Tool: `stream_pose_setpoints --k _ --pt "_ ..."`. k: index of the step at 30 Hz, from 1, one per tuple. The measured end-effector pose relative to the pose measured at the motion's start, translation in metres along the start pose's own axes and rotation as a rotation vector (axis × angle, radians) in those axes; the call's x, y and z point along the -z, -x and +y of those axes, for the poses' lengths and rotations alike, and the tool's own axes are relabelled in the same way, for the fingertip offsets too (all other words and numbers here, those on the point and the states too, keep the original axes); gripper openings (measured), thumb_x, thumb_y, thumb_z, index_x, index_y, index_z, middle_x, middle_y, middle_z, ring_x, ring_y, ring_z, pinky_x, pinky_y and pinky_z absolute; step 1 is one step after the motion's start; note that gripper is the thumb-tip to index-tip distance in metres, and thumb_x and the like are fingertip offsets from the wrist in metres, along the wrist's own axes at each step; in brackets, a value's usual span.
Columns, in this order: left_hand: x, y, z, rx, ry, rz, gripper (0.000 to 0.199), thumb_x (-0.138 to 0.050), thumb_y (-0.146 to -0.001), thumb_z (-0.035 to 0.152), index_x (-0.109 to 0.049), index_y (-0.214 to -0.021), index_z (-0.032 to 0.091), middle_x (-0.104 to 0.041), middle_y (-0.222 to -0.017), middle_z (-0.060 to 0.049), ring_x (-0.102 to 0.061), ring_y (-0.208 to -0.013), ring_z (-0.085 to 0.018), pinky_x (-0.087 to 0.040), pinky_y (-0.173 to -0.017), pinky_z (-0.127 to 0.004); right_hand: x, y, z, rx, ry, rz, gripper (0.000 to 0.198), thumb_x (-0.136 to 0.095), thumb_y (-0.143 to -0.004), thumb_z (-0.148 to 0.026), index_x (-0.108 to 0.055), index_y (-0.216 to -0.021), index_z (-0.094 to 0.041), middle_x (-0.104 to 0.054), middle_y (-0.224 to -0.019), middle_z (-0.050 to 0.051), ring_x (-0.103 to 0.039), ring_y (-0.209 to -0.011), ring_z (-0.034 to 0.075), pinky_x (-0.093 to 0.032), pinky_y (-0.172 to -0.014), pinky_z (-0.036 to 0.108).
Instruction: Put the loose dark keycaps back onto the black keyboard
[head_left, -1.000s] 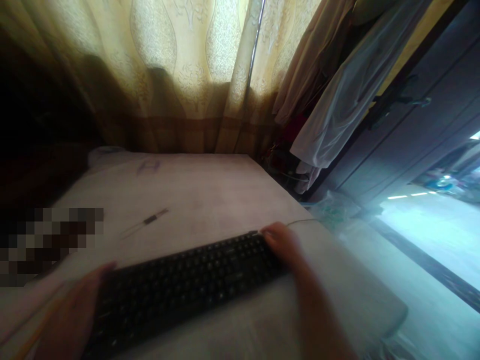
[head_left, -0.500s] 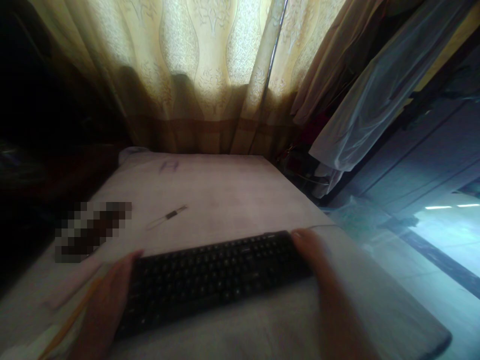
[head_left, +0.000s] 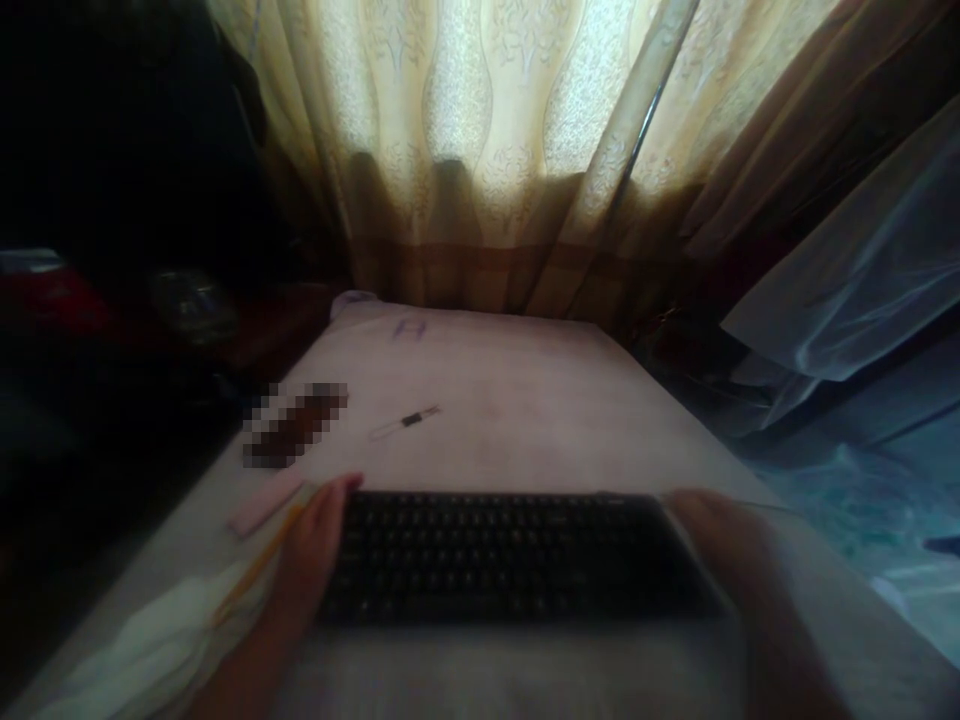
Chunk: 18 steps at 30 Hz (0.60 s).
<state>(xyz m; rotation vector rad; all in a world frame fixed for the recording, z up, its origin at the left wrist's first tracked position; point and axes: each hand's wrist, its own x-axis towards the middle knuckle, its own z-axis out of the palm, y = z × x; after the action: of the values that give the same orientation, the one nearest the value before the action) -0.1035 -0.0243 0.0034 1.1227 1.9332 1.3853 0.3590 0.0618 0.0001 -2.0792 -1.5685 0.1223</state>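
Observation:
A black computer keyboard (head_left: 517, 555) lies across the near part of the cloth-covered table, long side toward me. My left hand (head_left: 315, 535) grips its left end, thumb by the far corner and the other fingers mostly out of sight. At the opposite end, my right hand (head_left: 716, 530) holds the keyboard's side; motion blurs it and its fingers are hard to make out. Beyond the keyboard lies a small dark piece with a thin pale loop (head_left: 412, 419). A pink bar-shaped object (head_left: 266, 503) and an orange stick-like item (head_left: 259, 565) are left of my left hand.
Crumpled whitish material (head_left: 142, 635) sits at the table's near left. A pixelated brown item (head_left: 296, 425) is on the left side. Patterned curtains (head_left: 517, 150) hang behind the table (head_left: 510, 385), and pale cloth (head_left: 847, 260) hangs at right. A thin cable (head_left: 769, 507) runs off rightward.
The keyboard has turned from a slant to nearly level, with both hands still at its ends. The whole view has swung left, so the table appears farther right.

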Motion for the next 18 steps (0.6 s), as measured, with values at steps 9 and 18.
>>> stream_pose_setpoints --k 9,18 --pt "0.003 0.0 0.003 0.03 0.094 0.014 0.059 -0.04 -0.083 0.068 -0.068 -0.101 0.019 -0.071 -0.111 -0.011 -0.067 -0.097 -0.026 -0.052 -0.091 -0.044 -0.023 0.053 -0.11 0.536 -0.321 -0.267 0.026 -0.049 -0.086 -0.035 -0.071 -0.092 -0.023 -0.071 -0.094 0.008 -0.067 -0.089 0.022 -0.052 -0.082 0.035" --pt "-0.006 0.004 0.001 0.073 0.115 -0.031 0.058 -0.039 -0.084 0.069 -0.068 -0.104 0.022 -0.071 -0.111 -0.008 -0.064 -0.108 -0.026 -0.044 -0.103 -0.045 -0.018 0.068 -0.142 0.764 -0.117 -0.389 0.024 -0.051 -0.084 -0.009 -0.069 -0.094 -0.021 -0.067 -0.094 0.005 -0.062 -0.086 0.018 -0.048 -0.076 0.03"
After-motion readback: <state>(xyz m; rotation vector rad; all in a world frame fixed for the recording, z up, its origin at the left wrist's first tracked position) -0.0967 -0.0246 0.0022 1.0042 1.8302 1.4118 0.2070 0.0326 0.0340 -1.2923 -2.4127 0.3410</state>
